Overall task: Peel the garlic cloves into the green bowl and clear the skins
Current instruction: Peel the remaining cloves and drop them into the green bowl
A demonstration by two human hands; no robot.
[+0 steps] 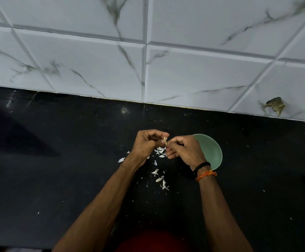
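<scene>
A small pale garlic clove (165,140) is held above the black counter between both hands. My left hand (148,142) grips it with curled fingers. My right hand (182,148) pinches its lower tip or skin with thumb and forefinger. The green bowl (211,151) sits on the counter just right of my right hand, partly hidden behind that hand and wrist; its contents are not visible. White garlic skins (160,152) lie scattered on the counter under and below the hands, with more pieces (160,179) nearer to me.
The black counter (57,160) runs back to a white marble-patterned tiled wall (148,60). A hole in the tile (275,105) shows at the right. Tiny skin flecks dot the counter. My red clothing (153,240) fills the bottom edge.
</scene>
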